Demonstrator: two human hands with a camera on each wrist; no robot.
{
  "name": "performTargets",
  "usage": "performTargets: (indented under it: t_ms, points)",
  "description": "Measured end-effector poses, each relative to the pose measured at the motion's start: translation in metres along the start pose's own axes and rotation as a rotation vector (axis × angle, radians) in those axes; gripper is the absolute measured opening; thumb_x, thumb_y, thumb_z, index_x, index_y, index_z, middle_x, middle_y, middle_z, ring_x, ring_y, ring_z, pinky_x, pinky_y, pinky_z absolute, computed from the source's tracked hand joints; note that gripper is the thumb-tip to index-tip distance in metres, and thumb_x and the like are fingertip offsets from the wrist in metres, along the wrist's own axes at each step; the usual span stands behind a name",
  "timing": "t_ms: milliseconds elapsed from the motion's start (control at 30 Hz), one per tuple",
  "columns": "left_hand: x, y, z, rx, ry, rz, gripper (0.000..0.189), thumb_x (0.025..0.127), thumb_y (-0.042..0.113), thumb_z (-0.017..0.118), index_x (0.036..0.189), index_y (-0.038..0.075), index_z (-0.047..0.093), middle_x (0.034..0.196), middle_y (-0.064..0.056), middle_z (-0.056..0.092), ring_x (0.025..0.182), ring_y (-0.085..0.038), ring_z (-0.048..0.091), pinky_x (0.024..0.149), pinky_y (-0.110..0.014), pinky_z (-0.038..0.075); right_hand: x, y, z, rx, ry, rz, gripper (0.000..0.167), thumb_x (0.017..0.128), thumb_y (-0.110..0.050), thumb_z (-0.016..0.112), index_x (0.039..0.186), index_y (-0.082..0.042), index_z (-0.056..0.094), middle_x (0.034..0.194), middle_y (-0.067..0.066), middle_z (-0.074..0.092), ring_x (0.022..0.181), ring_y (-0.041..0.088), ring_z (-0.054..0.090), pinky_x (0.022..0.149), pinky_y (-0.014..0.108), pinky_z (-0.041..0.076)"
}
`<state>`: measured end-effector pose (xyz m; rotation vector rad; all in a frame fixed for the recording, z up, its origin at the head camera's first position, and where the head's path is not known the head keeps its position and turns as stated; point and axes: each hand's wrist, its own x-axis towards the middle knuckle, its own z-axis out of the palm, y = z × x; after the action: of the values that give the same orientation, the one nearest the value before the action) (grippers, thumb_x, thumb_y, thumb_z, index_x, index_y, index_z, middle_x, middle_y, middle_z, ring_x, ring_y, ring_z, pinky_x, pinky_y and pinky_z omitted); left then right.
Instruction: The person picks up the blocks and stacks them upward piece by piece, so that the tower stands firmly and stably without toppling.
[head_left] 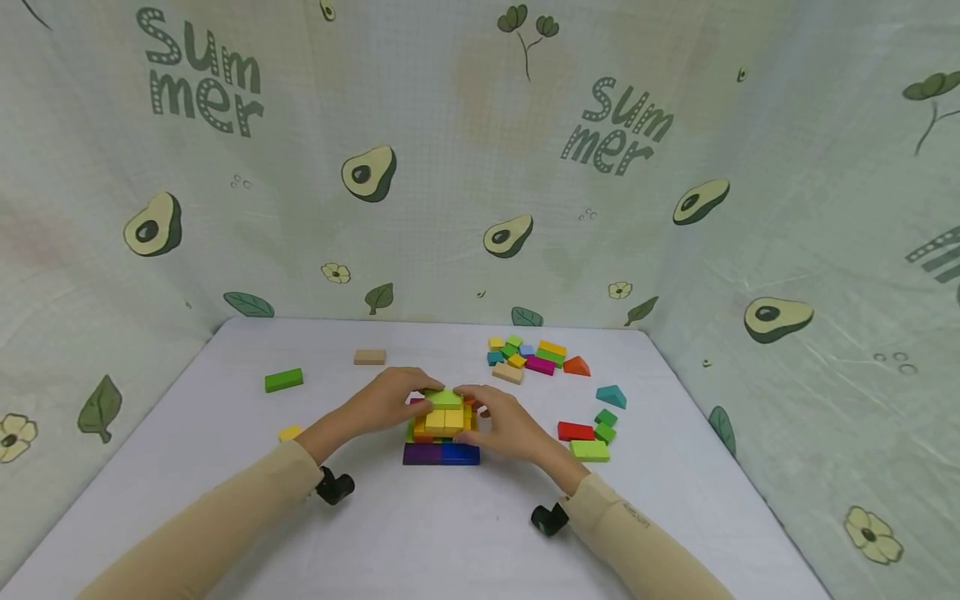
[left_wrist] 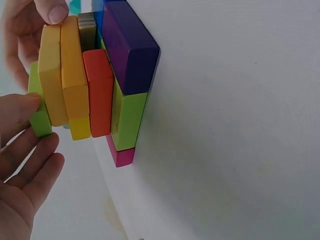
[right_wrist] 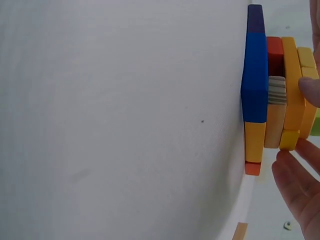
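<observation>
Between the two hands stands a stepped stack of coloured wooden blocks. Its base shows a purple block [head_left: 422, 454] and a blue block [head_left: 461, 455] in front; red, orange and yellow layers rise above. My left hand [head_left: 386, 402] pinches a light green block [head_left: 444, 399] at the top, thumb on one side and fingers on the other. From the right, my right hand [head_left: 506, 427] holds the upper yellow block [right_wrist: 309, 117], its thumb pressing the front and its fingers round the far side. The stack's back is hidden in the head view.
Loose blocks lie at back right, including a magenta block [head_left: 540, 365] and an orange triangle [head_left: 577, 367]. Nearer right are a teal triangle [head_left: 611, 396], a red block [head_left: 576, 431] and green ones. A green block [head_left: 283, 380] and wooden block [head_left: 370, 357] lie left.
</observation>
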<state>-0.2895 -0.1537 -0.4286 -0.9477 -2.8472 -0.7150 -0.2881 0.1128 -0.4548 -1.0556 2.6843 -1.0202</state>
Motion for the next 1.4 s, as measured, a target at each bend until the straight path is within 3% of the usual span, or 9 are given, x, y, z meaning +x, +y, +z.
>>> performTargets:
  t_ms: [567, 767, 900, 1100, 1233, 1400]
  points:
    - [0.002, 0.005, 0.002, -0.015, -0.008, -0.013, 0.037, 0.101, 0.022, 0.076, 0.137, 0.013, 0.072, 0.130, -0.003, 0.074, 0.120, -0.022, 0.068, 0.104, -0.041, 0.058, 0.001, -0.001, -0.003, 0.016, 0.001, -0.002, 0.062, 0.096, -0.026, 0.082, 0.151, -0.018, 0.056, 0.144, -0.003, 0.063, 0.124, 0.016, 0.062, 0.104, 0.041, 0.058]
    - [-0.004, 0.001, -0.005, -0.029, -0.018, -0.020, 0.041, 0.102, 0.025, 0.075, 0.141, 0.015, 0.069, 0.133, -0.004, 0.072, 0.121, -0.025, 0.067, 0.105, -0.045, 0.058, 0.001, -0.001, -0.003, 0.017, -0.002, 0.008, 0.061, 0.096, -0.027, 0.082, 0.150, -0.019, 0.057, 0.141, -0.004, 0.065, 0.123, 0.016, 0.062, 0.104, 0.040, 0.058]
    - [-0.009, -0.017, -0.018, 0.013, 0.013, -0.037, 0.043, 0.101, 0.024, 0.075, 0.143, 0.017, 0.067, 0.133, -0.006, 0.072, 0.119, -0.029, 0.066, 0.101, -0.049, 0.058, 0.001, -0.001, -0.003, 0.020, -0.002, 0.013, 0.061, 0.096, -0.028, 0.082, 0.150, -0.019, 0.057, 0.140, -0.004, 0.065, 0.123, 0.016, 0.062, 0.104, 0.040, 0.058]
    - [-0.013, -0.068, -0.033, 0.088, 0.091, -0.092, 0.043, 0.100, 0.014, 0.075, 0.143, 0.010, 0.067, 0.137, -0.012, 0.070, 0.124, -0.036, 0.065, 0.107, -0.058, 0.053, 0.002, -0.001, -0.003, 0.008, 0.004, 0.019, 0.061, 0.096, -0.028, 0.083, 0.150, -0.020, 0.057, 0.139, -0.006, 0.065, 0.121, 0.014, 0.061, 0.103, 0.037, 0.058]
    - [-0.016, -0.097, -0.035, 0.100, 0.083, -0.169, 0.044, 0.101, 0.011, 0.073, 0.144, 0.006, 0.065, 0.144, -0.019, 0.065, 0.135, -0.044, 0.057, 0.115, -0.065, 0.044, 0.001, -0.001, -0.002, 0.019, 0.001, 0.025, 0.060, 0.096, -0.027, 0.082, 0.150, -0.020, 0.057, 0.138, -0.005, 0.065, 0.121, 0.014, 0.061, 0.103, 0.037, 0.058]
    - [-0.014, -0.115, -0.036, 0.094, 0.048, -0.208, 0.045, 0.102, 0.008, 0.070, 0.145, 0.001, 0.062, 0.147, -0.025, 0.061, 0.140, -0.049, 0.052, 0.118, -0.066, 0.039, 0.001, -0.002, -0.001, 0.028, 0.003, 0.026, 0.060, 0.096, -0.027, 0.082, 0.150, -0.020, 0.058, 0.139, -0.005, 0.065, 0.122, 0.014, 0.061, 0.104, 0.038, 0.058]
